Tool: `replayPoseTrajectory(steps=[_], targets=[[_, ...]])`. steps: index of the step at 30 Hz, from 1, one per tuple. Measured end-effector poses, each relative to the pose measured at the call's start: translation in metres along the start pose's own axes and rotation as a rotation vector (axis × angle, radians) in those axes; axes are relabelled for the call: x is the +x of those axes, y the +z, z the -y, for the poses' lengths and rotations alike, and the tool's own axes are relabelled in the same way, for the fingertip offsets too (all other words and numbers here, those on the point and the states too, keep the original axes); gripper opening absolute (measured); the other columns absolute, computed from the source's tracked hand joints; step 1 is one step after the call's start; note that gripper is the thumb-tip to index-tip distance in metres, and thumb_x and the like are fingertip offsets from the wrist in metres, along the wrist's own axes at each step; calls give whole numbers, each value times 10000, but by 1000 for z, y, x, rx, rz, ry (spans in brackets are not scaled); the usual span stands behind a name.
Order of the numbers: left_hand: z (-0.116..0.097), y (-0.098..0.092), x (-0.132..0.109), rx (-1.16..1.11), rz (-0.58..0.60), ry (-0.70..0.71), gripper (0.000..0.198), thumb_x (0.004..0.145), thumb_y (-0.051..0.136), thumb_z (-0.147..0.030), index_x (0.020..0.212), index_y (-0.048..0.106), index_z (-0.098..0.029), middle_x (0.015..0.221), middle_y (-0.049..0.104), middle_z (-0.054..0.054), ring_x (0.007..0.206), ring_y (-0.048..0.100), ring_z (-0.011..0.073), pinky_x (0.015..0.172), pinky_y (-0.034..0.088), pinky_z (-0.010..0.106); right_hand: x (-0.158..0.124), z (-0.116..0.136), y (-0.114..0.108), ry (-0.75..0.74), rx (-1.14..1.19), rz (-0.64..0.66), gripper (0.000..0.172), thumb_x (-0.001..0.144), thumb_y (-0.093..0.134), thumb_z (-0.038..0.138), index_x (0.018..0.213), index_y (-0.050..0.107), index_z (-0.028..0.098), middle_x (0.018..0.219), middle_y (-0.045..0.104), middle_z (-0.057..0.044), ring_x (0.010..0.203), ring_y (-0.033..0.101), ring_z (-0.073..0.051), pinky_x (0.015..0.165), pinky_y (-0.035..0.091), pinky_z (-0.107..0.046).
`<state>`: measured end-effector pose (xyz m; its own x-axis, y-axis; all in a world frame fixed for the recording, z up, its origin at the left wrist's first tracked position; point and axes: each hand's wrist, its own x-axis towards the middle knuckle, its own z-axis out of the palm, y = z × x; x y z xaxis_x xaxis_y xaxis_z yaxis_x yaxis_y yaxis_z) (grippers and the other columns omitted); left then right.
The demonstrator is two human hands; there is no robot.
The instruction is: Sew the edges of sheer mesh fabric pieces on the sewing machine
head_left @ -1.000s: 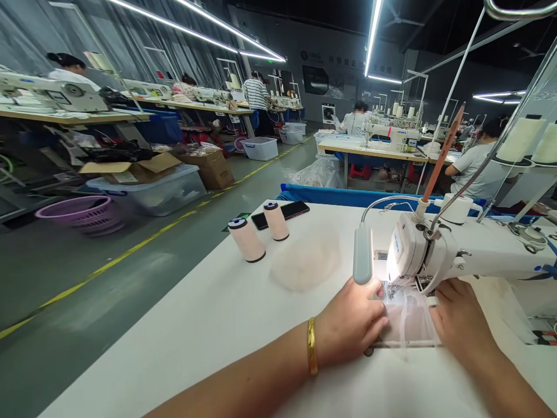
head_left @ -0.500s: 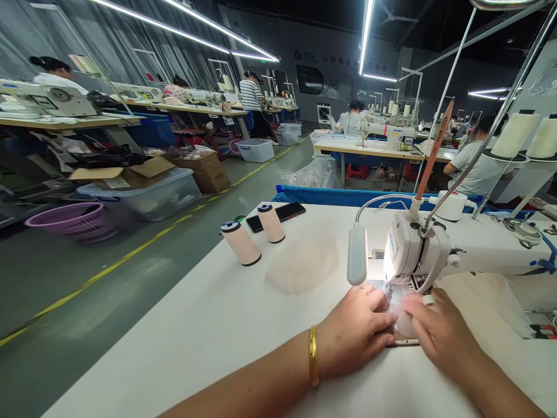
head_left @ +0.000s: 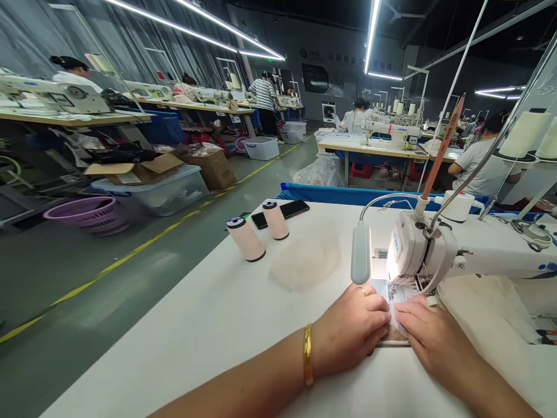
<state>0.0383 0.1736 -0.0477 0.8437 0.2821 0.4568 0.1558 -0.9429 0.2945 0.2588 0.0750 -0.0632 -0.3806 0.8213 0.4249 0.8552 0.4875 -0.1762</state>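
A strip of sheer white fabric (head_left: 397, 319) lies under the needle area of a white sewing machine (head_left: 487, 247). My left hand (head_left: 353, 328), with a ring and a gold bangle, is closed, its curled fingertips on the fabric's left edge. From the other side my right hand (head_left: 439, 334) holds the fabric down, fingers together and bent, close beneath the machine head. The fingertips of both hands nearly meet in front of the presser foot. A small grey lamp (head_left: 361, 255) lights the spot. More pale fabric (head_left: 478, 302) spreads right of my right hand.
Two pale thread cones (head_left: 246, 240) (head_left: 275, 220) stand by a black phone (head_left: 296, 210) on the white table (head_left: 209, 331). An orange pencil (head_left: 444, 145) rises from the machine. Beyond are a purple basket (head_left: 87, 216), a clear bin (head_left: 165, 188) and co-workers at other machines.
My right hand's fingers have come down onto the fabric and left, closer to my left fingertips. My left hand has shifted slightly left. The whole view has turned a little.
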Motion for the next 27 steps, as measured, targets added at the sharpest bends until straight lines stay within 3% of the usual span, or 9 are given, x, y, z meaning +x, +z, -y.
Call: replayPoseTrajectory(steps=[8, 27], targets=[[-2, 1, 1, 4, -19, -3, 168, 987, 587, -179, 1039, 743, -217, 1029, 770, 43, 930, 640, 233, 844, 463, 411, 3, 0, -5, 18, -6, 21, 370, 960, 407, -16, 1036, 689, 212, 1056, 749, -83, 989, 661, -260, 774, 520, -367], [-4, 3, -2, 30, -40, 17, 169, 969, 587, -131, 966, 725, -227, 982, 761, 19, 909, 629, 223, 843, 425, 393, 2, -1, -2, 40, -30, 18, 379, 927, 443, -23, 1100, 687, 210, 1064, 749, -86, 983, 674, -283, 718, 522, -363]])
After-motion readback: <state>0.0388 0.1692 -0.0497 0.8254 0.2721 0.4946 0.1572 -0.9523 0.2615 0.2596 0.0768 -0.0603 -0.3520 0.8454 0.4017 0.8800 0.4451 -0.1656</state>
